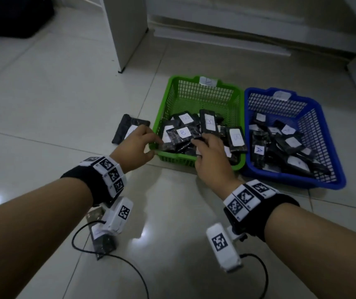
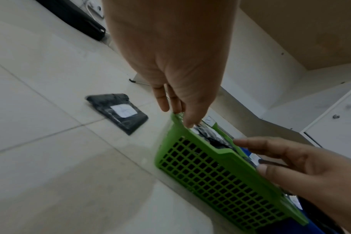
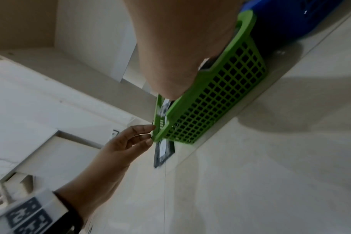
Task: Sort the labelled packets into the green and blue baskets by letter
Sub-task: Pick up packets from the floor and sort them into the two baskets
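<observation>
A green basket (image 1: 177,159) holds several black packets with white labels reading B, and a blue basket (image 1: 291,182) to its right holds packets labelled A. My left hand (image 1: 154,147) reaches over the green basket's near left corner with relaxed fingers, touching the rim (image 2: 178,114). My right hand (image 1: 197,147) hovers over the near rim, fingers fairly straight among the packets. One B packet (image 1: 182,133) lies between both hands' fingertips. A loose packet (image 1: 127,130) lies on the floor left of the green basket (image 2: 118,114). In the right wrist view my palm (image 3: 180,63) hides the fingers.
Another packet (image 1: 103,240) lies on the tiled floor under my left wrist. Black cables (image 1: 129,266) trail near my arms. A white cabinet panel (image 1: 127,33) stands behind the baskets, and a dark bag (image 1: 15,16) is at the far left.
</observation>
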Action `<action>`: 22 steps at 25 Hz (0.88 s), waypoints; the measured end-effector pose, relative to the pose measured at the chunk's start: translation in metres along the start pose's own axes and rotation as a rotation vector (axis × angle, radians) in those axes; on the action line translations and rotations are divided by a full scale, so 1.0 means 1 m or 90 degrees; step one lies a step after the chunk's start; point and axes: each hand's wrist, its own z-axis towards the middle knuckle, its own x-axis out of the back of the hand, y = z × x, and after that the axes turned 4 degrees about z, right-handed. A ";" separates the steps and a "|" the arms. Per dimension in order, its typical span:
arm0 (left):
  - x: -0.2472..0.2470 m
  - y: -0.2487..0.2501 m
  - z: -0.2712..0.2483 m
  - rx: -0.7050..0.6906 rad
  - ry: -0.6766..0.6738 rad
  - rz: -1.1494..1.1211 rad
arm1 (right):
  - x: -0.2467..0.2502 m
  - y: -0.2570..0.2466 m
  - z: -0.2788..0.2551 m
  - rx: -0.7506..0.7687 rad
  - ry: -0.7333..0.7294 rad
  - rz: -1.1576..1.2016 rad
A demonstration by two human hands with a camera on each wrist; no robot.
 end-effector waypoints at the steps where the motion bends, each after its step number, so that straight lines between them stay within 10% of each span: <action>1: 0.004 -0.007 -0.014 0.003 -0.008 -0.003 | -0.006 -0.009 -0.006 0.025 -0.007 0.005; 7: 0.036 -0.049 -0.099 0.164 -0.333 0.022 | -0.068 -0.068 -0.035 0.168 -0.120 0.035; 11: 0.036 -0.061 -0.146 0.107 -0.544 0.155 | -0.107 -0.083 -0.048 0.192 -0.272 -0.057; 22: 0.026 -0.079 -0.159 0.220 -0.334 0.011 | -0.128 -0.097 -0.003 0.104 -0.327 -0.035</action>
